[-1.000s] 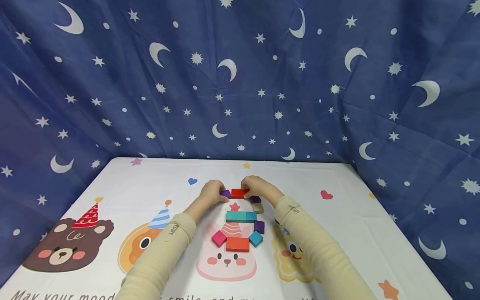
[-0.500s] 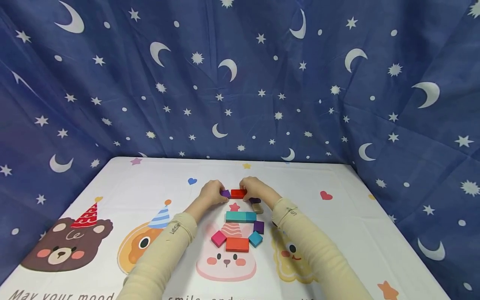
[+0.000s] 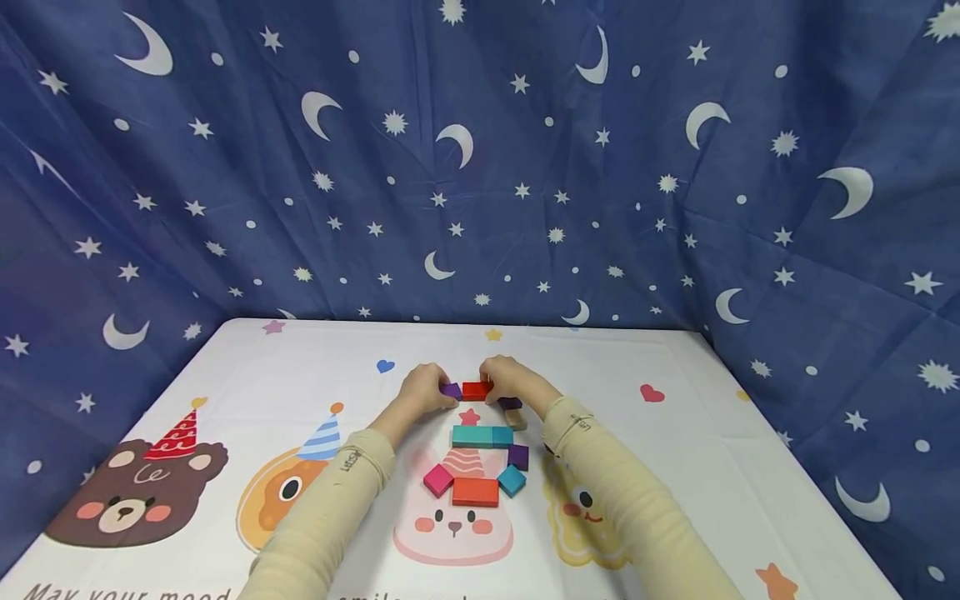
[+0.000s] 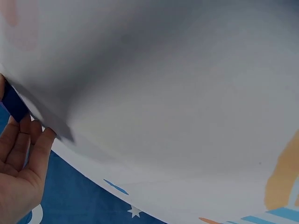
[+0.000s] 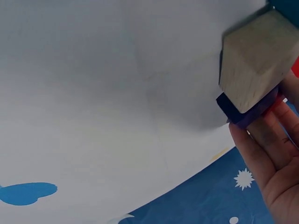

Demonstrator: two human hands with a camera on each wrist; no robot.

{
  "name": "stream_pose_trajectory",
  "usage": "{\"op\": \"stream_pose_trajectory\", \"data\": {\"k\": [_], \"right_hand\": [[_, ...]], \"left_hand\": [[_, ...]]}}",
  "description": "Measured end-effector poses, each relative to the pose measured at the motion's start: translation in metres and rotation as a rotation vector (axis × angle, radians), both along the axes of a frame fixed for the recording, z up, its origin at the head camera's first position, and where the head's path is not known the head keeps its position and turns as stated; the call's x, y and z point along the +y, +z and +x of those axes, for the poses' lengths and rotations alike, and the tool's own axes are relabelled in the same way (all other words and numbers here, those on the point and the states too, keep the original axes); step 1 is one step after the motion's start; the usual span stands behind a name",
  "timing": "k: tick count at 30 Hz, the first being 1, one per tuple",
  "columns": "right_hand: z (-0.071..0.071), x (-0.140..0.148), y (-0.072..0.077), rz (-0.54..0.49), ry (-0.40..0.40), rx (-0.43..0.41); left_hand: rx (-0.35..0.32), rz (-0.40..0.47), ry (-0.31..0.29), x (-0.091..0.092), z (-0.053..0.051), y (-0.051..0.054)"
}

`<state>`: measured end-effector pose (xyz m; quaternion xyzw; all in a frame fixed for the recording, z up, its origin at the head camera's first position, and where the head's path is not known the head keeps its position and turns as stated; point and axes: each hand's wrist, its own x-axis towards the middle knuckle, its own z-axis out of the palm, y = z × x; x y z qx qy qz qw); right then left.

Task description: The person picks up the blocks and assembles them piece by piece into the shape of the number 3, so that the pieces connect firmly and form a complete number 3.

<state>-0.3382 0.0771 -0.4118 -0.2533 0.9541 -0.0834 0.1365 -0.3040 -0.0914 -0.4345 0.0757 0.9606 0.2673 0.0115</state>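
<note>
At the far end of the block figure, my left hand (image 3: 422, 390) pinches a small purple block (image 3: 452, 391); its dark side (image 4: 15, 103) shows between thumb and fingers in the left wrist view. Beside it lies a red block (image 3: 476, 391), its right end gripped by my right hand (image 3: 513, 381). Under that hand a dark purple block (image 3: 511, 403) is partly hidden, with a plain wooden block (image 3: 515, 419) right below it. In the right wrist view, the wooden block (image 5: 254, 60) covers much of the purple one (image 5: 250, 112), near the fingertips.
Nearer me lie a teal block (image 3: 472, 437), a blue block (image 3: 502, 437), another purple block (image 3: 518, 457), a blue tilted block (image 3: 512, 481), an orange-red block (image 3: 476, 492) and a pink block (image 3: 438, 480). A starry curtain (image 3: 480, 167) stands behind the printed tabletop (image 3: 600, 367).
My right hand has shifted slightly left along the red block. My left hand stays at the purple block. The head view has tilted up a little.
</note>
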Motion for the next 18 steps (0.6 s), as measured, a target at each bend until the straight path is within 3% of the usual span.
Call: {"op": "stream_pose_trajectory", "data": {"k": [18], "right_hand": [[-0.0042,-0.0001,-0.0012,0.0,0.0,0.015]], "left_hand": [[0.007,-0.009,0.011,-0.0018,-0.0012,0.0001]]}}
